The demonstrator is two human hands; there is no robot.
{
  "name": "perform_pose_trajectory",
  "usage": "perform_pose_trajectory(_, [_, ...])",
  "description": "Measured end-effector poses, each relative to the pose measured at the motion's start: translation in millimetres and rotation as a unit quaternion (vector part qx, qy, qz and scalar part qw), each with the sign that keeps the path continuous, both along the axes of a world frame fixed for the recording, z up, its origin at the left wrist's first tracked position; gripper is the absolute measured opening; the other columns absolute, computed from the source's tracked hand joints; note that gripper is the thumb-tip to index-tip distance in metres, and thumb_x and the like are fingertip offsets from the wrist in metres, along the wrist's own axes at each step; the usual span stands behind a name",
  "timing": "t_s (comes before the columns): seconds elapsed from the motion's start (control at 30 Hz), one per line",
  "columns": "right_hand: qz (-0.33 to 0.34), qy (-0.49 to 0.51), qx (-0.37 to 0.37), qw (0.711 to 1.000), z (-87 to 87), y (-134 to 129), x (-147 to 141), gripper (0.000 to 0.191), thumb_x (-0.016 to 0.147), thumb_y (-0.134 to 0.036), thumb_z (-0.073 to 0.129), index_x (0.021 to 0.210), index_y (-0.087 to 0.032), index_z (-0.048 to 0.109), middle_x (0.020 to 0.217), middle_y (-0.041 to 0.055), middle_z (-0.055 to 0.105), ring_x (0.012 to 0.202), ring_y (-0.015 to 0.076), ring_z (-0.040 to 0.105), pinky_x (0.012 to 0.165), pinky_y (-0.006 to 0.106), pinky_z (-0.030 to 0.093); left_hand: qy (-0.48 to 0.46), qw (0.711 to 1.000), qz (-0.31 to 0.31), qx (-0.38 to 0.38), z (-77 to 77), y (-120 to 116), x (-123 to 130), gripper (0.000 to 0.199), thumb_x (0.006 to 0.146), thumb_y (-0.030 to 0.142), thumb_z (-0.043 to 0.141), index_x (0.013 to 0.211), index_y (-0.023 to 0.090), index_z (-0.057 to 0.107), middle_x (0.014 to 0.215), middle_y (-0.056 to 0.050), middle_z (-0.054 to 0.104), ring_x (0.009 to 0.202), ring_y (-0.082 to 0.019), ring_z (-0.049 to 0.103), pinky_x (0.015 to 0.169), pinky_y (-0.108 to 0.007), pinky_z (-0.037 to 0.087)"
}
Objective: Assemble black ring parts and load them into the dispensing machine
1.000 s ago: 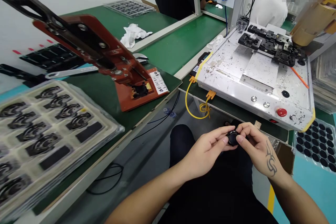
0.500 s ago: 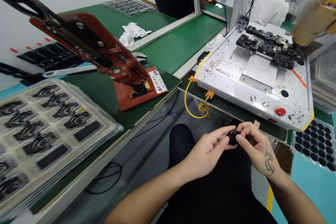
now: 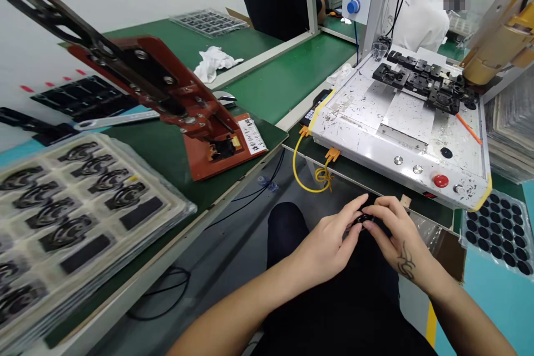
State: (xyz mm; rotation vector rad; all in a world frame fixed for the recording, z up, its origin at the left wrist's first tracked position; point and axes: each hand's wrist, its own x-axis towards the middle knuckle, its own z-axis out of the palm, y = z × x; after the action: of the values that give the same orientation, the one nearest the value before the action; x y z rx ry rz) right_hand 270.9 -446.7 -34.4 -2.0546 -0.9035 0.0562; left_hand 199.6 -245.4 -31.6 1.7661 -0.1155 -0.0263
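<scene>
At the left, a stack of pale plastic trays with dark curved parts (image 3: 172, 200) sits close to the front edge of the dark green left bench (image 3: 171, 164). Farther along, a red-brown metal lever press (image 3: 175, 86) stands tall and slanted, the right corner of its base near that same edge. Next comes an open gap over the grey floor (image 3: 246, 233), with dark cables low in it and a looped yellow cable (image 3: 294, 164) hanging on its right side. The person's left hand (image 3: 334, 236) and right hand (image 3: 394, 228) meet over the lap, the fingertips of both drawn narrow around a small glossy black part (image 3: 362, 219). Just beyond, a white machine with yellow-taped corners (image 3: 346, 114) blocks the far right. Beside its near right corner lies a clear sheet of black discs (image 3: 496, 231).
</scene>
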Motion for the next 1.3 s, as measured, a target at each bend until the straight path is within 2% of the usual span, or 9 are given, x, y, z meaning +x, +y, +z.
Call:
perform_pose_trajectory(0.07, [0.02,0.007,0.014,1.0,5.0,0.9,1.8,0.016,0.107,-0.027,0.062,0.119,-0.028,0.071,0.114,0.0092,0.07,0.103,0.026,0.068,0.091,0.041,0.057,0.006,1.0,-0.006,-0.009,2.6,3.7,1.6,0.059,0.106,0.023,0.058,0.164,0.025,0.045,0.143,-0.014,0.074,0.133,-0.029,0.071,0.11,-0.042,0.059])
perform_pose_trajectory(0.13, [-0.01,0.078,0.043,0.996,9.6,3.7,2.3,0.01,0.105,-0.034,0.066,0.108,-0.027,0.073,0.099,0.006,0.072,0.087,0.0226,0.067,0.079,0.037,0.057,0.024,0.998,0.01,-0.064,3.9,4.8,3.5,0.062,0.106,0.026,0.061,0.164,0.026,0.042,0.151,-0.016,0.068,0.133,-0.028,0.071,0.11,-0.042,0.059])
perform_pose_trajectory(0.2, [-0.058,0.189,0.088,0.976,11.0,8.2,2.0,0.019,0.102,-0.045,0.072,0.1,-0.025,0.072,0.085,0.0026,0.07,0.07,0.0185,0.062,0.066,0.033,0.054,0.04,0.99,0.047,-0.125,3.3,3.2,5.3,0.063,0.102,0.031,0.07,0.16,0.025,0.046,0.151,-0.017,0.066,0.126,-0.027,0.073,0.102,-0.039,0.063])
perform_pose_trajectory(0.27, [-0.095,0.28,0.145,0.944,8.6,13.7,1.4,0.03,0.097,-0.054,0.076,0.098,-0.024,0.072,0.081,0.0013,0.069,0.064,0.0159,0.059,0.06,0.031,0.053,0.051,0.984,0.084,-0.149,1.3,0.1,6.6,0.055,0.095,0.033,0.078,0.145,0.022,0.058,0.133,-0.014,0.074,0.111,-0.025,0.076,0.092,-0.034,0.065])
perform_pose_trajectory(0.37, [-0.108,0.337,0.206,0.912,2.0,21.1,0.0,0.037,0.091,-0.058,0.081,0.097,-0.022,0.071,0.08,0.0008,0.069,0.06,0.0142,0.059,0.057,0.029,0.054,0.055,0.983,0.11,-0.135,-0.9,-3.7,7.6,0.025,0.094,0.033,0.078,0.114,0.018,0.071,0.096,-0.006,0.077,0.089,-0.02,0.075,0.079,-0.03,0.064])
perform_pose_trajectory(0.57, [-0.096,0.312,0.202,0.923,1.2,23.8,-3.1,0.034,0.094,-0.052,0.08,0.11,-0.022,0.076,0.077,0.0008,0.07,0.059,0.0165,0.066,0.057,0.032,0.06,0.02,0.99,0.106,-0.093,3.2,-1.8,7.8,0.014,0.098,0.03,0.071,0.106,0.019,0.075,0.089,-0.003,0.076,0.079,-0.017,0.071,0.072,-0.027,0.061])
perform_pose_trajectory(0.77, [-0.104,0.262,0.167,0.945,2.4,21.8,-5.6,0.025,0.097,-0.047,0.077,0.104,-0.023,0.077,0.076,0.0014,0.071,0.06,0.0174,0.067,0.058,0.032,0.059,-0.024,0.99,0.135,-0.023,2.1,-3.1,6.0,0.011,0.099,0.029,0.07,0.103,0.019,0.075,0.093,-0.004,0.076,0.084,-0.017,0.07,0.079,-0.028,0.057])
perform_pose_trajectory(1.07, [-0.099,0.209,0.135,0.964,-8.0,22.2,-7.9,0.022,0.103,-0.045,0.07,0.105,-0.024,0.075,0.084,0.0028,0.071,0.066,0.0169,0.063,0.064,0.032,0.056,-0.043,0.988,0.145,-0.022,-0.2,-5.5,5.7,0.013,0.101,0.03,0.066,0.094,0.019,0.065,0.086,-0.001,0.066,0.078,-0.016,0.063,0.074,-0.027,0.052])
perform_pose_trajectory(1.3, [-0.063,0.183,0.147,0.97,-18.2,25.2,-6.4,0.02,0.101,-0.046,0.073,0.103,-0.026,0.074,0.076,0.0015,0.067,0.058,0.0169,0.06,0.053,0.029,0.055,-0.086,0.978,0.187,0.008,-2.8,-10.3,-4.6,0.014,0.1,0.03,0.065,0.091,0.019,0.064,0.084,-0.003,0.065,0.076,-0.017,0.062,0.071,-0.028,0.05])
